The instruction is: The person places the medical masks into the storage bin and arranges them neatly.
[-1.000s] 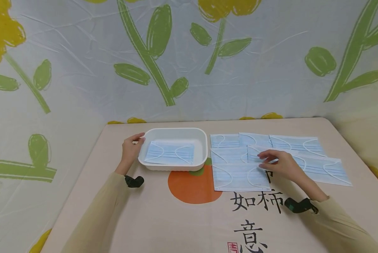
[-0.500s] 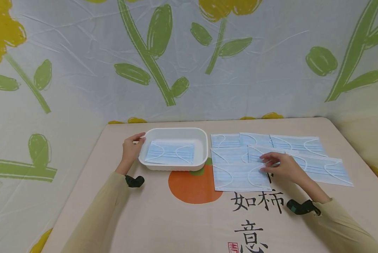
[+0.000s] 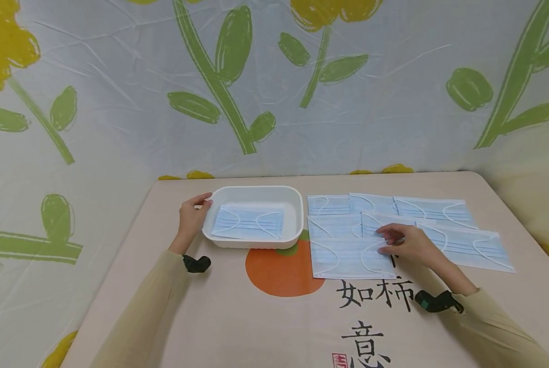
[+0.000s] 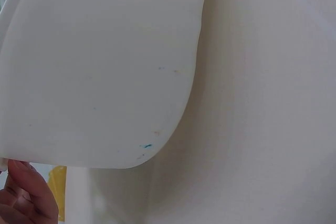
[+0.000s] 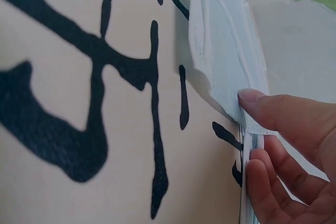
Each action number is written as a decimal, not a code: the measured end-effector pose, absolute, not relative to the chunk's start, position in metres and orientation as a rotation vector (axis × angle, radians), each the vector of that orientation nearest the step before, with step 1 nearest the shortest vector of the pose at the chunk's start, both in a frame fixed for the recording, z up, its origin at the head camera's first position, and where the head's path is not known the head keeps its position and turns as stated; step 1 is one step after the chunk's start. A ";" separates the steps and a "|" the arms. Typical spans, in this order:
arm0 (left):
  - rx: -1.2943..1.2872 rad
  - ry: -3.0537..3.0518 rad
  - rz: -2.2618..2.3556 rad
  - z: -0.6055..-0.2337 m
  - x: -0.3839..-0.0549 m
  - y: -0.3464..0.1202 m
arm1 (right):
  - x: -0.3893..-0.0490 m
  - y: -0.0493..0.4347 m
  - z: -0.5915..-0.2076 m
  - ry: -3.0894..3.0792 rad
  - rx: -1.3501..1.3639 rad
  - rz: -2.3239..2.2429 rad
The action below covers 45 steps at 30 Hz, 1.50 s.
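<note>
My left hand (image 3: 191, 217) pinches the left rim of a white plastic tray (image 3: 256, 244), with the thumb up against its edge in the left wrist view. Several pale blue disposable face masks (image 3: 224, 223) lie flat inside the tray. My right hand (image 3: 409, 245) hovers low over more masks on the table, fingers bent and thumb apart from them. Its thumb (image 5: 257, 100) touches the front face mask (image 5: 223, 77) near a corner, and its fingertips are beside the edges of the masks behind. That front mask (image 3: 343, 260) still lies flat.
Several other face masks (image 3: 490, 250) overlap in rows right of the tray. The pale table cover (image 3: 237, 327) carries an orange fruit print (image 3: 279, 278) and black brush characters. A flowered curtain (image 3: 371, 117) hangs behind the table.
Both hands stay almost where they were. The right hand shifts a few pixels and its fingers dip slightly over the masks; the left hand keeps its grip on the tray.
</note>
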<state>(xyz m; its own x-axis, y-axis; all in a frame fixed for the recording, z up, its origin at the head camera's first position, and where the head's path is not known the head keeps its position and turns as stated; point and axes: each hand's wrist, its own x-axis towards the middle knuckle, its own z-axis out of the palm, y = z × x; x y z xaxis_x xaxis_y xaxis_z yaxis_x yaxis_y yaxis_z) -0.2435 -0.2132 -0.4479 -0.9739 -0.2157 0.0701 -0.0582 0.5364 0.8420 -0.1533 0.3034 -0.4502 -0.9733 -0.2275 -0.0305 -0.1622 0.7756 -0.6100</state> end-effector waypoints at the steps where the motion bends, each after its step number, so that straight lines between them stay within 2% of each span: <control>1: 0.235 -2.605 -1.421 -0.448 -0.244 -0.213 | -0.153 0.303 -0.450 2.864 -0.315 -0.965; 28: 0.237 -2.602 -1.400 -0.448 -0.241 -0.213 | -0.153 0.306 -0.448 2.861 -0.269 -0.936; 45: 0.230 -2.596 -1.400 -0.449 -0.242 -0.213 | -0.150 0.304 -0.442 2.712 -0.163 -1.172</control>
